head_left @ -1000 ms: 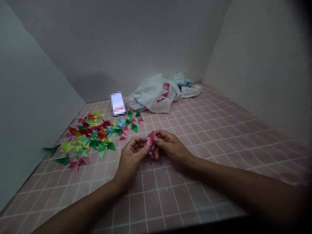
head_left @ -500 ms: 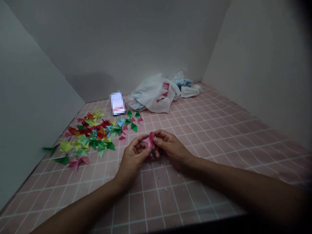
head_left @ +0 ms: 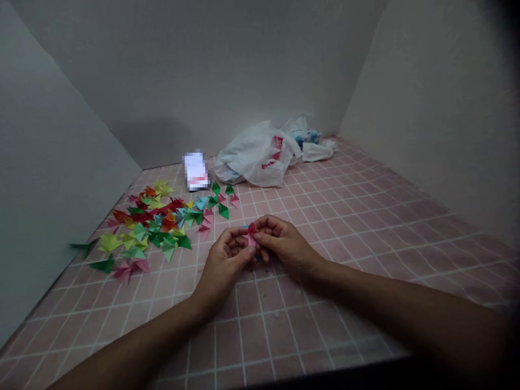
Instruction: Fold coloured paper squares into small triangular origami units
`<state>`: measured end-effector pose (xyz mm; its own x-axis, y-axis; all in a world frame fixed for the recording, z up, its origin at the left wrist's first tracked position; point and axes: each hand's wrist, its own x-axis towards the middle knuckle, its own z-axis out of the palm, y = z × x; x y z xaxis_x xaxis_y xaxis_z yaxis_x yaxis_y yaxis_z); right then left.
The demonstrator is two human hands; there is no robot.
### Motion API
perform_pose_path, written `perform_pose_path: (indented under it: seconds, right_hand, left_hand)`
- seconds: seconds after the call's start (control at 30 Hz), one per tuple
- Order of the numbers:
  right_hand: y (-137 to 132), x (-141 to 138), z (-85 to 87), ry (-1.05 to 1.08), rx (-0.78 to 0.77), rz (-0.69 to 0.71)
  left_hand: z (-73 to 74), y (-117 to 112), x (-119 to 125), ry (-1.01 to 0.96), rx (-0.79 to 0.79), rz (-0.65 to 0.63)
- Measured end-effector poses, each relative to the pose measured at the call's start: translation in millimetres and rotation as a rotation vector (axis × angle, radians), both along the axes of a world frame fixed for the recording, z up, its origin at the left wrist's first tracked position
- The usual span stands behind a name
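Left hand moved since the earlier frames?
Yes: the left hand, pinching the pink paper, has shifted slightly right, toward the right hand, judged against the white plastic bag.

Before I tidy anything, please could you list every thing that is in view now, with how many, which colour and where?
Pink paper piece: 1, pink, between both hands
Blue bits: at least 1, blue, beside that piece, too small to identify
Origami figures: dozens, overlapping; red, orange, yellow, green, light blue, pink; on the left
Smartphone: 1, lit screen, behind the figures
Plastic bag: 1, white with red print, back centre
Patterned bundle: 1, blue and white, behind the bag's right end
Crumpled white item: 1, white, before the bundle
Grid-patterned surface: 1, pink with pale lines, underneath
Walls: 3, grey, left, back, right
Left hand: 1, centre
Right hand: 1, centre
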<state>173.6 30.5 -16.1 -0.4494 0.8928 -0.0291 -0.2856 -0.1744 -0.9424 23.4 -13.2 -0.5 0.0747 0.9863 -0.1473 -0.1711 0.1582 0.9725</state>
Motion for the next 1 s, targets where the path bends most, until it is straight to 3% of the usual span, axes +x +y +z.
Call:
perform_pose_path:
  seconds: [0.33,1.0]
  right_hand:
    - [-1.9,-1.6,-1.1,-0.012,0.019,0.084]
    - [-2.8,-0.5,2.0,-0.121,0.109,0.122]
  left_hand:
    - [-7.1,3.8,-4.7,-0.014,0.042,0.029]
    - [-3.8,4.3,-3.9,0.02,0.079,0.042]
